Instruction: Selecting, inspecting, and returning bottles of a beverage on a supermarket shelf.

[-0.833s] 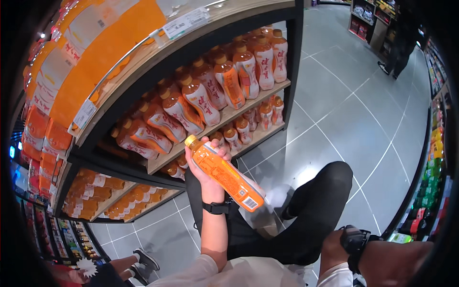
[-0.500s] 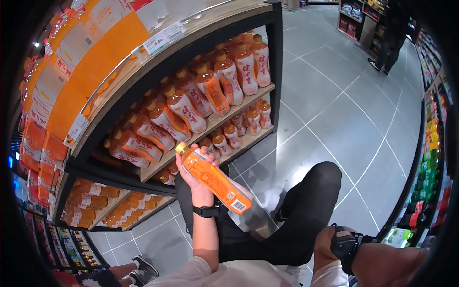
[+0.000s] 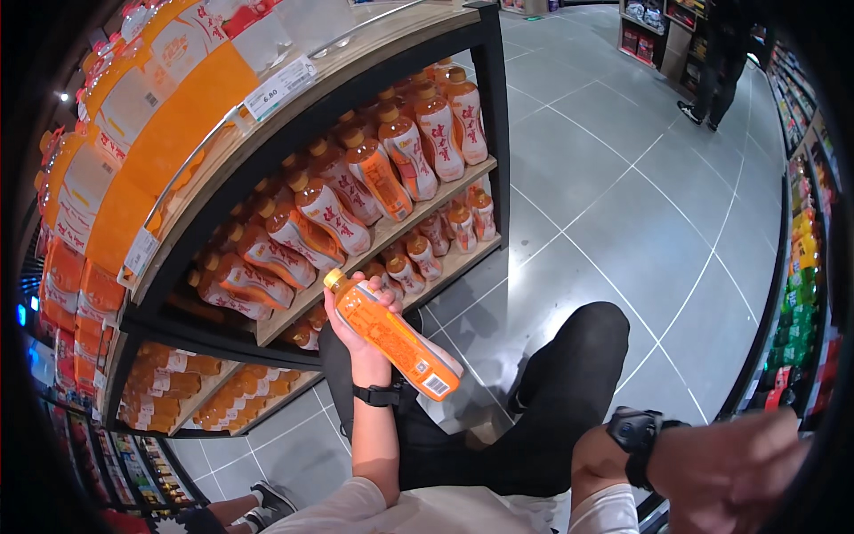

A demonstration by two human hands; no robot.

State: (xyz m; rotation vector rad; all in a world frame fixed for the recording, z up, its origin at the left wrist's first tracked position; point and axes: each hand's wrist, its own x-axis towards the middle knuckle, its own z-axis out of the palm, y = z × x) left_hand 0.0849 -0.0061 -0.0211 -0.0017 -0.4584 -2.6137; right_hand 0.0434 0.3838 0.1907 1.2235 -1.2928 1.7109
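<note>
An orange drink bottle with a yellow cap lies tilted in my left hand, its cap end up and to the left, its base down and to the right. My fingers wrap round its upper part, with fingertips showing past its far side. The side facing up carries a barcode label near the base. At the lower right, my right hand is raised beside my knee, smeared by motion; its fingers cannot be made out. It touches no bottle that I can see.
A wooden shelf unit with black edges stands ahead to the left, filled with rows of similar bottles. My bent knee is at the centre right. A person stands far right; another person's shoe shows lower left. Drink shelves line the right.
My right hand has lifted and come further into view at the lower right. The left hand keeps its hold on the bottle. The whole scene has shifted slightly to the left.
</note>
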